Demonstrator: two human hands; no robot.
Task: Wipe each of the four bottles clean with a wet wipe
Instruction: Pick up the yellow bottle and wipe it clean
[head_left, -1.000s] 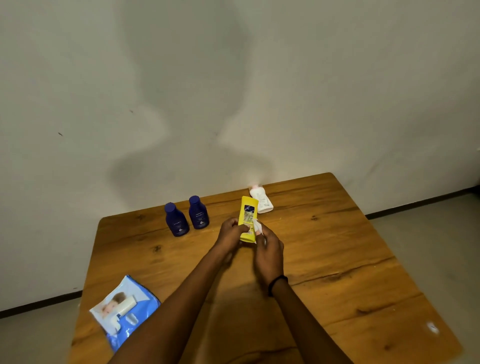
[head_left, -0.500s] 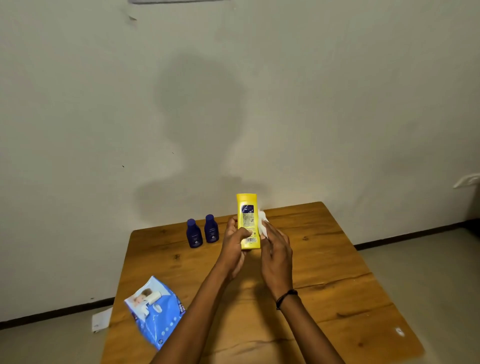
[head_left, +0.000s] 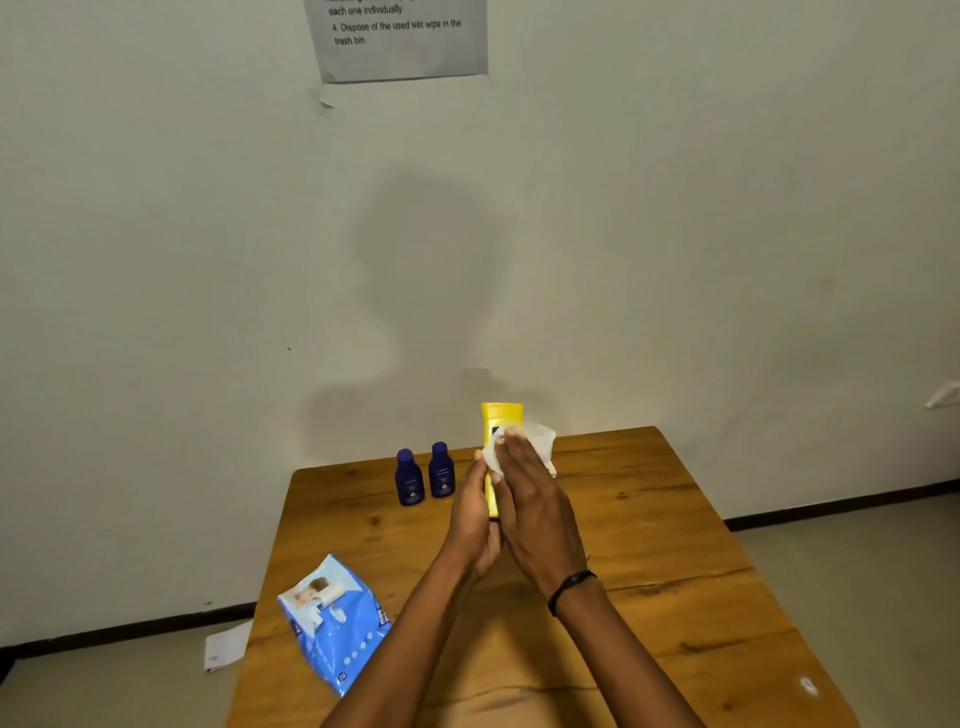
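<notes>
A tall yellow bottle (head_left: 500, 422) is held upright above the wooden table (head_left: 649, 561). My left hand (head_left: 470, 512) grips its lower part from the left. My right hand (head_left: 537, 506) lies flat against the bottle's front and presses a white wet wipe (head_left: 540, 439) onto it. Two small dark blue bottles (head_left: 409, 478) (head_left: 441, 470) stand side by side at the table's far left edge. The white bottle is almost wholly hidden behind my right hand.
A blue pack of wet wipes (head_left: 335, 621) lies at the table's near left edge. A printed sheet (head_left: 397, 36) is taped to the wall. A scrap of paper (head_left: 226, 647) lies on the floor to the left.
The view has tilted up. I have raised the yellow bottle upright, and my right hand with the wipe has slid from its right side across its front.
</notes>
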